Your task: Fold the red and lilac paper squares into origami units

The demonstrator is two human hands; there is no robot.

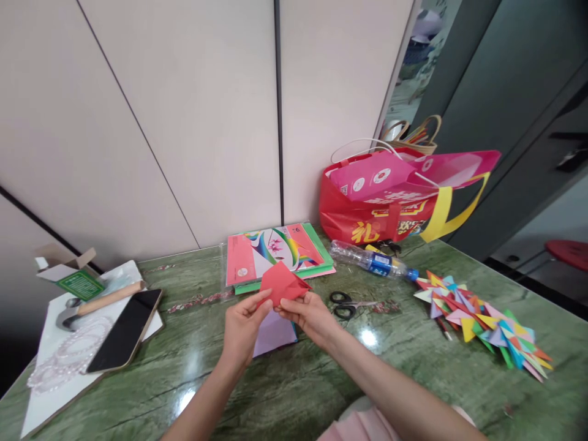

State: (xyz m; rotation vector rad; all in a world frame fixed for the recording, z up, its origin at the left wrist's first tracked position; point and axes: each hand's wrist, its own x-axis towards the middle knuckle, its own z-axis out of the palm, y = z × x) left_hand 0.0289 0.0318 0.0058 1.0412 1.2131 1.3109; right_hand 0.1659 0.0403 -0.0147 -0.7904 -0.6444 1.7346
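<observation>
A folded piece of red paper [281, 282] is held up between my two hands above the table. My left hand [245, 321] pinches its lower left edge between thumb and fingers. On the other side, my right hand [310, 315] grips the lower right part, where a fold stands slightly apart. Beneath the hands lies a purple sheet of paper [274, 335], partly covered by them. Black-handled scissors [345, 304] rest just right of my right hand. Behind the red paper is a stack of coloured paper [275, 245] with a printed cover.
At the right lie a plastic bottle [374, 260] and many-coloured folded paper pieces [487, 324]. A red gift bag [353, 214] stands at the back. On the left, a white board [50, 380] bears a phone [126, 331], a hammer [101, 303], beads and a small box [76, 275].
</observation>
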